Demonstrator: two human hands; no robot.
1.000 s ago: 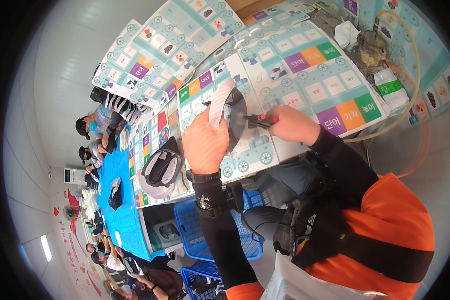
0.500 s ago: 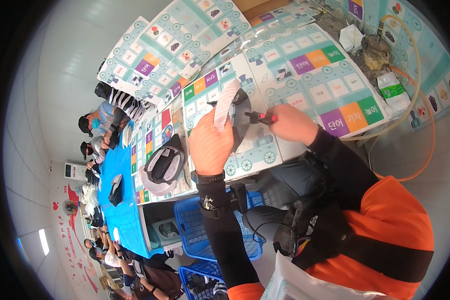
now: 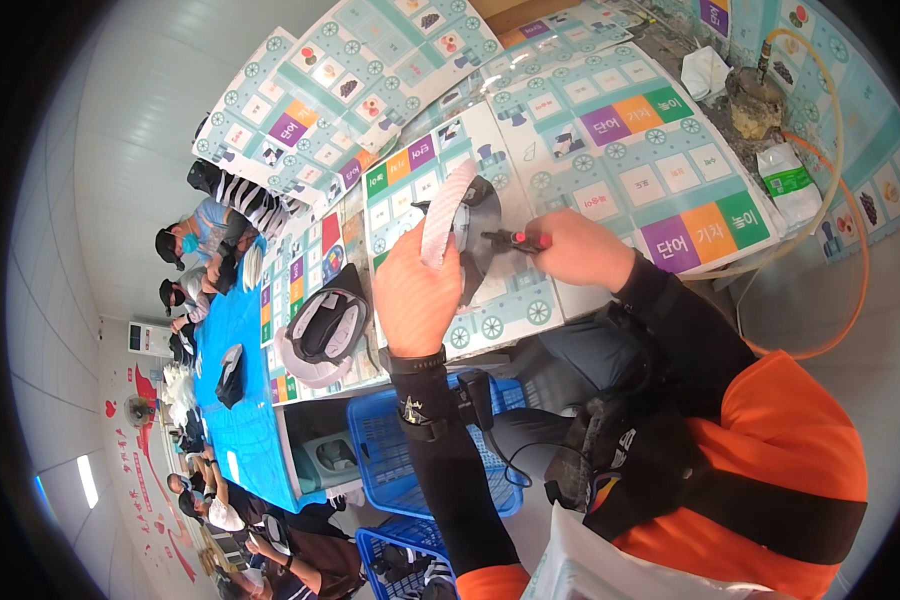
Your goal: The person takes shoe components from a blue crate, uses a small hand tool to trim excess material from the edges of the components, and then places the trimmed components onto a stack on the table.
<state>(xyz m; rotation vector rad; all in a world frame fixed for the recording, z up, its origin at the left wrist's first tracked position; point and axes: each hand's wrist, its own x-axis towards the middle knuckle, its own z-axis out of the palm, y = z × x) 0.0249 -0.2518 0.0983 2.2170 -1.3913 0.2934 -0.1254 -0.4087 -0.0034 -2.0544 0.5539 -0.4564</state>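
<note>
My left hand (image 3: 417,295) is closed on a dark cap (image 3: 484,225), held just over the patterned board on the table. A pale, patterned band (image 3: 450,205) of the cap stands up past my thumb. To its right, my right hand (image 3: 582,252) grips a small black-and-red hand tool (image 3: 516,241) resembling snips. The tool's tip points left at the cap's edge; whether they touch I cannot tell. Left of my left hand, a second cap (image 3: 330,325), dark with a grey lining and pale brim, lies with its inside up.
Printed boards (image 3: 630,180) cover the table. A metal pot (image 3: 755,100) with yellow and orange hoses stands at the far right, near a white-and-green packet (image 3: 788,185). Blue baskets (image 3: 385,470) sit below the table edge. Several people work along a blue-covered table (image 3: 235,440) at left.
The tool in my right hand has turned slightly and shifted a little left toward the cap. My left hand and the cap have moved slightly left.
</note>
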